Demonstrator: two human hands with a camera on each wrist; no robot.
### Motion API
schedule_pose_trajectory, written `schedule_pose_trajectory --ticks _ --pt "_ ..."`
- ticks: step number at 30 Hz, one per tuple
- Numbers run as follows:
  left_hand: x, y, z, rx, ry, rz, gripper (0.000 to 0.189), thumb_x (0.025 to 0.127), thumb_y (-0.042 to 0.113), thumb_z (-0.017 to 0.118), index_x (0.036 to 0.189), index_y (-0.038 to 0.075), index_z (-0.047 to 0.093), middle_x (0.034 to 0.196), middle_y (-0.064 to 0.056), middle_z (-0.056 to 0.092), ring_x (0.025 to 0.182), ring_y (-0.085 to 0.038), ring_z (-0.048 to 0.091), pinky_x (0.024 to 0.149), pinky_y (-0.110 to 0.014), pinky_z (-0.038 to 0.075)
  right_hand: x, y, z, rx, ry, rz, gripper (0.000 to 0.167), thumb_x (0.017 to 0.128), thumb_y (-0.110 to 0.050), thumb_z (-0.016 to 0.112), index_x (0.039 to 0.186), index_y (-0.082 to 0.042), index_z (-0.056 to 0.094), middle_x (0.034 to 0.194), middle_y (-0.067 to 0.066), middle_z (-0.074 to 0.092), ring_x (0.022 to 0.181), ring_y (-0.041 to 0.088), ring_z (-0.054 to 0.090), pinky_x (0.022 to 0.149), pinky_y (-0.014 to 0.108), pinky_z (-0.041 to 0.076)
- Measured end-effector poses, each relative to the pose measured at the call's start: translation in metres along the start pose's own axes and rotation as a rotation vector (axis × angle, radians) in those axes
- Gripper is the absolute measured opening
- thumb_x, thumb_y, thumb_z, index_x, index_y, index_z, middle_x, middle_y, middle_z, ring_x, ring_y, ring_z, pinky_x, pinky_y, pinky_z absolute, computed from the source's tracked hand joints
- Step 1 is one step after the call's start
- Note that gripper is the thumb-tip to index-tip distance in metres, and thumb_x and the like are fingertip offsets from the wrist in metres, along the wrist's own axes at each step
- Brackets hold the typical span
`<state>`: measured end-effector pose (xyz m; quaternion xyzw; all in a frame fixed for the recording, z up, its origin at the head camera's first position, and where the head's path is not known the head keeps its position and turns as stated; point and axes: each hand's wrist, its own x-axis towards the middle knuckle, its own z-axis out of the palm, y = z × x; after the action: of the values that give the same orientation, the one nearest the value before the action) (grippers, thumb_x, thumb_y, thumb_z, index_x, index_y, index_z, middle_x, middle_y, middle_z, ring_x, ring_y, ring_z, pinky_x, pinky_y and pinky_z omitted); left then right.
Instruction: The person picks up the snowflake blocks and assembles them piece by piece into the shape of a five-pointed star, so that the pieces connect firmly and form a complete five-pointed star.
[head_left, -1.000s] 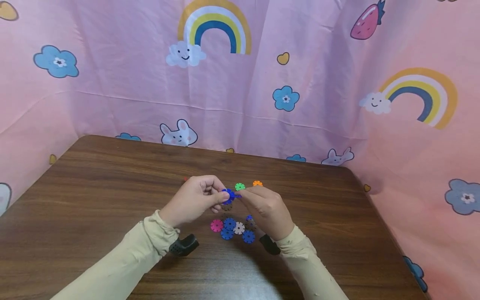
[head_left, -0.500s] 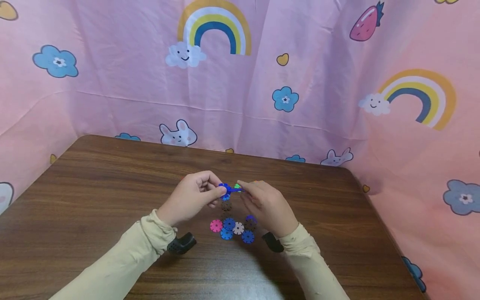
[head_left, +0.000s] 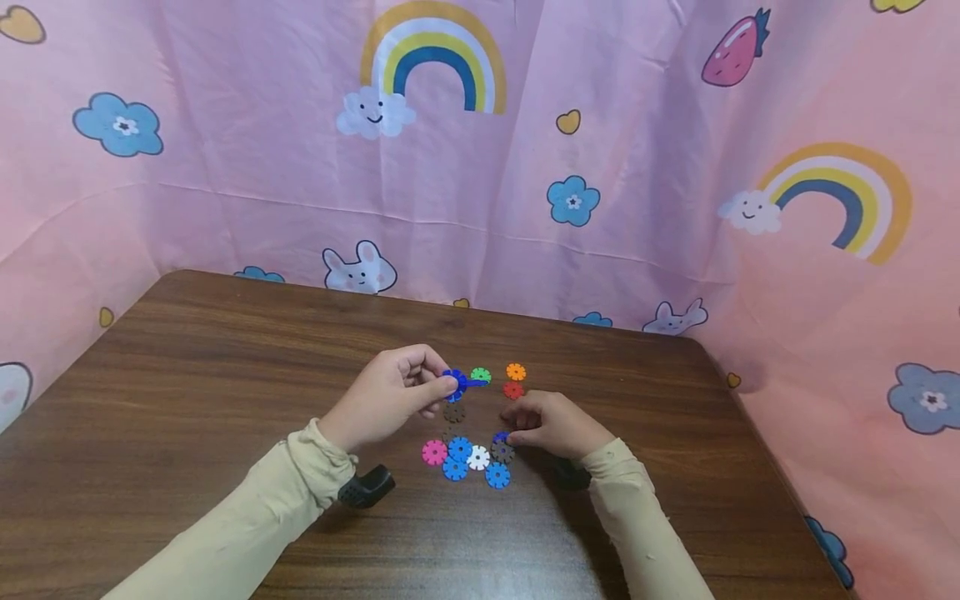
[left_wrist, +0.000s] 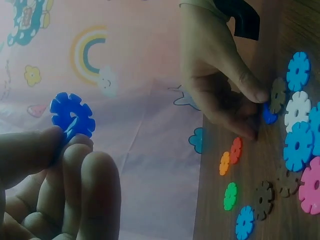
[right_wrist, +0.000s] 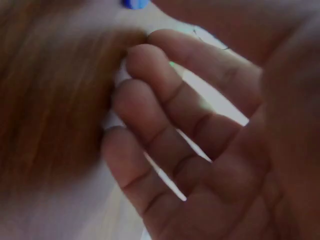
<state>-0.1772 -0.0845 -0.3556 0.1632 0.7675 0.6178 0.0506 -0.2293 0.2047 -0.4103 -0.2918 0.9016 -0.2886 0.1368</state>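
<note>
My left hand (head_left: 386,392) pinches two joined dark blue notched building discs (head_left: 454,387) between thumb and fingertips, above the table. In the left wrist view the joined discs (left_wrist: 73,114) stand at an angle to each other. My right hand (head_left: 562,425) is low over the table, its fingers loosely bent. Its thumb tip is right at another dark blue disc (head_left: 500,437), which lies by a brown disc (head_left: 502,452) and is partly covered by the hand. In the right wrist view that blue disc (right_wrist: 135,4) shows only at the top edge.
Nearer me on the wooden table (head_left: 262,358) lie a pink disc (head_left: 434,452), a white disc (head_left: 477,457) and several light blue discs (head_left: 497,475). Farther back are green (head_left: 481,375), orange (head_left: 516,372) and red (head_left: 513,390) discs. A patterned curtain (head_left: 465,167) hangs behind.
My right hand has left the joined blue discs and moved down and right to the dark blue disc on the table. My left hand keeps its pinch, nearly in place.
</note>
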Motion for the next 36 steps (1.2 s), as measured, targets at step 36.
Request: schedule_pose_trajectory --ticks 36 --pt "0.000 -0.001 0.005 -0.012 -0.046 0.002 0.012 0.099 0.015 0.071 0.101 0.004 0.066 0.086 -0.008 0.070 0.074 -0.024 0.068 0.072 -0.042 0.063 0.005 -0.004 0.007 -0.012 -0.116 -0.183 0.033 0.096 -0.012 0.075 0.128 -0.011 0.073 0.107 -0.001 0.069 0.082 0.006 0.055 0.070 0.024 0.052"
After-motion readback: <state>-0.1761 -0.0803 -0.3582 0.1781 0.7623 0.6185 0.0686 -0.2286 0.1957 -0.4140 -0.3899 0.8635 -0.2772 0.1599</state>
